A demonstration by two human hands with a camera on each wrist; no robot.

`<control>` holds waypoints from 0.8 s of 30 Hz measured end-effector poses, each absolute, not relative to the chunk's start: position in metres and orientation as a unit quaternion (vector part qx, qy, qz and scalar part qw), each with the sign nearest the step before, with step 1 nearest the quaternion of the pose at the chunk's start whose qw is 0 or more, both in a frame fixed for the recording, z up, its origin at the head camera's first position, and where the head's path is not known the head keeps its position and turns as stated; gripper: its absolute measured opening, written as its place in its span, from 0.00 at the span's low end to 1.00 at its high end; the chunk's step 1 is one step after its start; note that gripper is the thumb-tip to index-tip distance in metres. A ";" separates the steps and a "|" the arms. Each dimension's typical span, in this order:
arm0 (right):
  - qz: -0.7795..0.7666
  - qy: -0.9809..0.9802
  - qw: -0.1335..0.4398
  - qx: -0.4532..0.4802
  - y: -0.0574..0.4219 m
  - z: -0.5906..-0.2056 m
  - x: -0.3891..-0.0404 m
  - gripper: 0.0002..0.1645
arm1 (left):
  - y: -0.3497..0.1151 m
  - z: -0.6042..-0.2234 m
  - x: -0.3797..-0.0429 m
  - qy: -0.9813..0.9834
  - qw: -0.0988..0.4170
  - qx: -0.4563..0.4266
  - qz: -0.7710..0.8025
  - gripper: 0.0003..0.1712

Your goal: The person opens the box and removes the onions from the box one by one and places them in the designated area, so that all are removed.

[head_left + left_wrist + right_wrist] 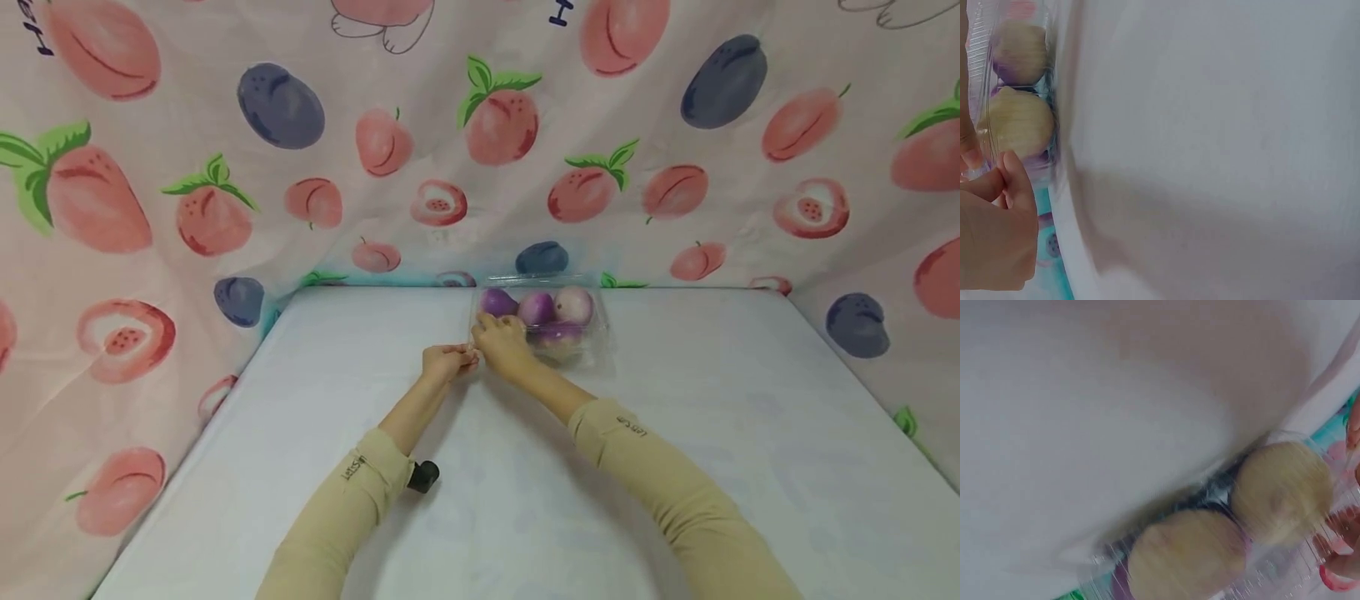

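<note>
A clear plastic clamshell box stands at the table's far edge, with several purple-and-white turnips inside. At its front left corner, my left hand pinches the edge of the box between thumb and fingertips. My right hand is right beside it, its bent fingers gripping the rim at the same corner and covering part of the box. Through the box wall, pale turnip undersides show in the left wrist view. The right wrist view has two turnips behind blurred, ribbed plastic.
A white cloth covers the table. Behind it hangs a fruit-printed curtain, which meets the table's far edge close behind the box. A small black object sits at my left cuff.
</note>
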State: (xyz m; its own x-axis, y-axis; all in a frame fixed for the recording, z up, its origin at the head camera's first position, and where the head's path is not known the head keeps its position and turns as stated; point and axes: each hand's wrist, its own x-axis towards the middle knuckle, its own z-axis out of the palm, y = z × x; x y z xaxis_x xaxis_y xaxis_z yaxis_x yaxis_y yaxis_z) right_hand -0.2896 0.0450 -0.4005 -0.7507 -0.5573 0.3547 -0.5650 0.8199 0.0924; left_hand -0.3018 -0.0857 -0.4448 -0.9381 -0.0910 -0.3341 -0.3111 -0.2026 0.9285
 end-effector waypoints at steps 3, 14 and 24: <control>0.018 -0.927 0.213 0.307 0.048 -0.396 -0.290 0.05 | -0.094 -0.484 -0.335 0.610 0.090 -0.140 0.774 0.11; 0.047 -0.919 0.173 0.350 0.056 -0.392 -0.289 0.06 | -0.106 -0.516 -0.354 0.589 0.118 -0.097 0.794 0.11; 0.129 -0.884 0.186 0.409 0.083 -0.396 -0.282 0.21 | -0.087 -0.405 -0.265 0.635 0.133 -0.134 0.749 0.18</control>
State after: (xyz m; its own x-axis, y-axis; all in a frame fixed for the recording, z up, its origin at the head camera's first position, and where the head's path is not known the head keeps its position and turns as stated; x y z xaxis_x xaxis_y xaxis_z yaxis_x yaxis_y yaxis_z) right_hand -0.2816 0.0832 -0.3964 -0.5968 -0.6750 0.4338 -0.7708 0.6325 -0.0762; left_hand -0.2650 -0.0873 -0.4045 -0.9286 0.0290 -0.3699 -0.3696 -0.1594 0.9154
